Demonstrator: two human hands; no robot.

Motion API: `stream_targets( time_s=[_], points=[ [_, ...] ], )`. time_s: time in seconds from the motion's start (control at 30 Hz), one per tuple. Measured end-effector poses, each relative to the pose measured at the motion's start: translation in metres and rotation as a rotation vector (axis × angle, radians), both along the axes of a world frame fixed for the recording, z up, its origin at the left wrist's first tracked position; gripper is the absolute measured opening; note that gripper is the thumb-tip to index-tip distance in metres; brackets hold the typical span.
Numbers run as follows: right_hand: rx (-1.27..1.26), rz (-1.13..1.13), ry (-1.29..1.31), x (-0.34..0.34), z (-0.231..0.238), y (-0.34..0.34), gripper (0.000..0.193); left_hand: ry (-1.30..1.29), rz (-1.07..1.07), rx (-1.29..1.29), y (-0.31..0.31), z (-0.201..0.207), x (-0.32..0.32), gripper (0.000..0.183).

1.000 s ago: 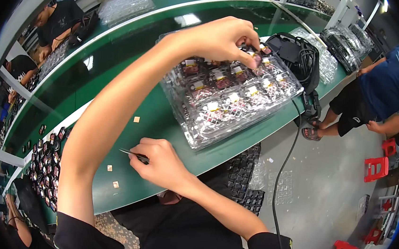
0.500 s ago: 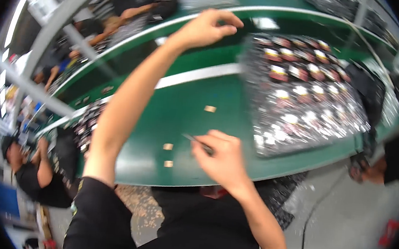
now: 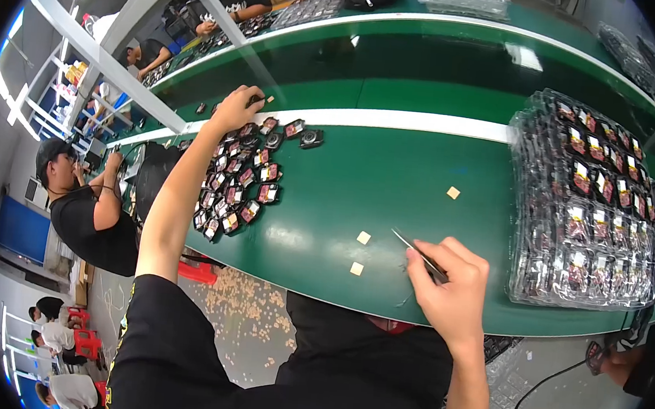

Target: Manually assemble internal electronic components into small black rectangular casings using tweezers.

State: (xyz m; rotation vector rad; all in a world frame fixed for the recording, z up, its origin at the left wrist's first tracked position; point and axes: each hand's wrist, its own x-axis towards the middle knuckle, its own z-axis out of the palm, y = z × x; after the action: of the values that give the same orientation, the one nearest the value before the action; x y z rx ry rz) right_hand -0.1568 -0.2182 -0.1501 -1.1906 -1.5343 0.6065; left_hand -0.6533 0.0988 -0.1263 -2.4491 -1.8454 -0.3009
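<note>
My left hand [image 3: 237,109] reaches to the far end of a pile of small black devices [image 3: 235,177] with pink and white labels. Its fingers are closed round a small black device [image 3: 255,101], mostly hidden by them. A lone round-faced black device [image 3: 311,138] lies at the pile's right. My right hand [image 3: 453,282] grips a pair of tweezers [image 3: 427,265], tips pointing up and left over the green table. Close to the tips lie two square tan pieces, one [image 3: 363,238] behind the other [image 3: 356,268]. A third tan square [image 3: 453,192] lies farther back.
Stacked clear plastic trays [image 3: 586,227] filled with labelled devices stand at the right. A white strip [image 3: 397,122] runs along the green table [image 3: 328,197]. Metal posts [image 3: 106,60] rise at the left. A co-worker [image 3: 93,207] sits at the left; others work across the back.
The view has swung left, so the trays and tan squares sit farther right. My left hand, earlier open over the far side, is now at the device pile with fingers closed. The tweezers stay in my right hand.
</note>
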Motion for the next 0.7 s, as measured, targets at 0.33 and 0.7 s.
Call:
stream_targets(
  time_s=[0.33,0.7],
  points=[
    [-0.026,-0.073,-0.055,-0.002,0.005,-0.002,0.011,-0.234,-0.403,0.162,-0.034,0.019,0.136,0.027],
    [-0.021,-0.235,0.1,0.001,0.002,0.0,0.015,-0.321,-0.929,-0.131,-0.188,0.001,0.264,0.059]
  ],
)
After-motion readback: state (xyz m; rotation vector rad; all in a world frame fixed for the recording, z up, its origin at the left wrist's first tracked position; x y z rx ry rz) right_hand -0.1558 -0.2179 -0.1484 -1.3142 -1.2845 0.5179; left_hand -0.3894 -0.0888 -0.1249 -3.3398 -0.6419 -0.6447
